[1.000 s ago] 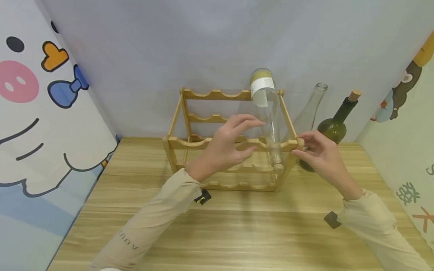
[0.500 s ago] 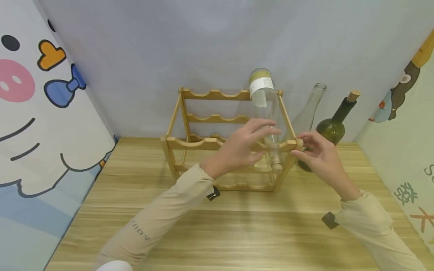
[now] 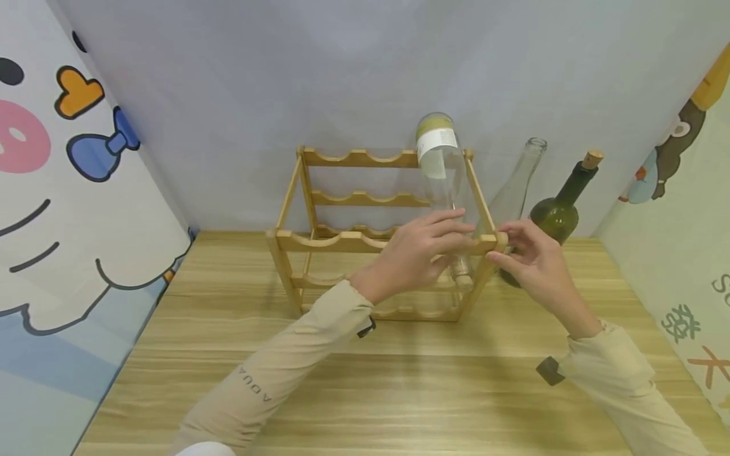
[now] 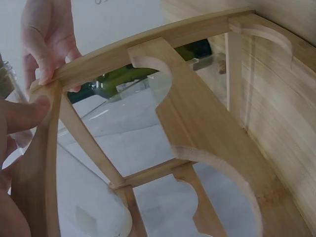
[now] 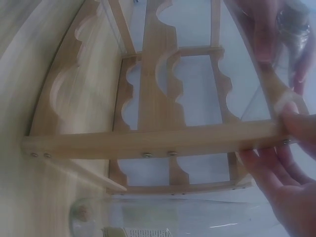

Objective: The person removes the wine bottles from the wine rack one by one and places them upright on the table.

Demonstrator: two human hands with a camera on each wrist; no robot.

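A wooden wine rack (image 3: 356,242) stands on the table. On its top tier, at the right end, lies a clear glass bottle (image 3: 436,158) with a white and yellow label, its base toward the back wall and its corked neck (image 3: 463,278) toward me. My left hand (image 3: 416,253) reaches over the front rail, with fingers and thumb about the bottle near its neck; in the right wrist view they straddle the neck. With thumb and fingers, my right hand (image 3: 538,263) pinches the rack's front right top corner. The left wrist view shows the rack's rails (image 4: 197,113) close up.
Right of the rack stand another clear bottle (image 3: 516,187) without a cork and a dark green wine bottle (image 3: 556,215) with a cork. A pale wall (image 3: 256,76) rises behind; cartoon-printed panels (image 3: 102,247) flank the wood-grain table (image 3: 445,392).
My left hand has moved right, from beside the bottle onto it, and its fingers have come closer together. The right hand stays on the rack corner. The view has shifted slightly.
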